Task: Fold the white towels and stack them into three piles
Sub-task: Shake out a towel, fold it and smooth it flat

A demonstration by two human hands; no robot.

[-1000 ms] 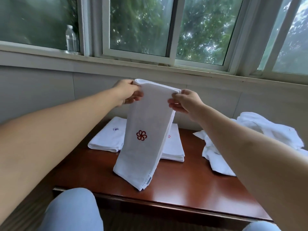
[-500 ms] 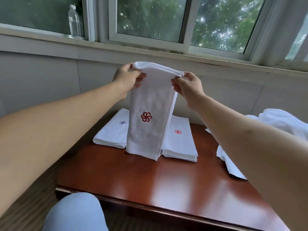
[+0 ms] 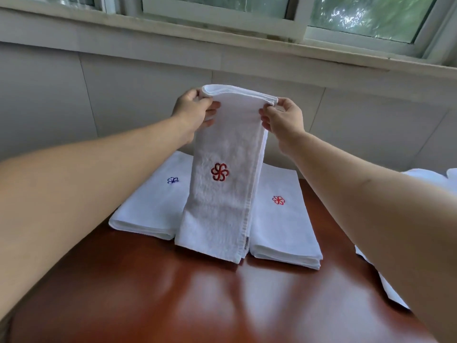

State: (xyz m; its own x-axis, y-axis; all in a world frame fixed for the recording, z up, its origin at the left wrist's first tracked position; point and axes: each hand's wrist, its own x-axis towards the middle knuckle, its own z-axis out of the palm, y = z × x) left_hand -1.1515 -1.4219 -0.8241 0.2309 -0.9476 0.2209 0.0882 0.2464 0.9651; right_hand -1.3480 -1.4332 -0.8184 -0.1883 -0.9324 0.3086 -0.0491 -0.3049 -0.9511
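Held towel (image 3: 223, 194): hangs upright, folded lengthwise, red flower mark facing the camera; its lower edge meets the table (image 3: 222, 300) between two folded piles.
Left hand (image 3: 194, 112): fingers curled, pinching the top left corner.
Right hand (image 3: 284, 117): pinching the top right corner.
Left pile (image 3: 150, 206): blue mark.
Right pile (image 3: 282, 231): red mark (several layers).
Loose towels (image 3: 385, 285): at the table's right edge.
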